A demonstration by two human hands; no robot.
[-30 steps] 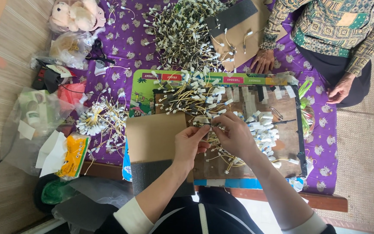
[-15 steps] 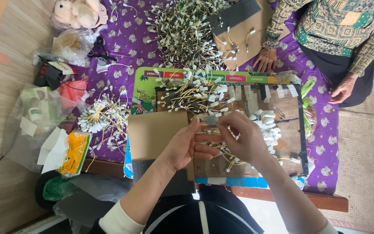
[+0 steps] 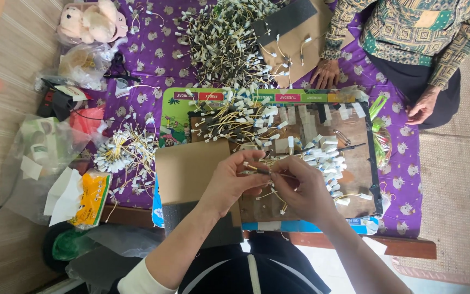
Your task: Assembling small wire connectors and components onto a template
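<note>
Left hand [image 3: 229,182] and right hand [image 3: 300,190] pinching one yellow wire [image 3: 262,170] over a brown board [image 3: 305,163], white-tipped wire heaps [image 3: 224,38] behind, purple cloth [image 3: 153,60] underneath.

Over the last second the left hand [image 3: 229,182] and right hand [image 3: 300,190] have drawn closer, fingertips now meeting on a small yellow-wired connector [image 3: 262,170]. The left hand's fingers, earlier spread near the cardboard sheet [image 3: 191,169], have curled in beside the pinch.
</note>
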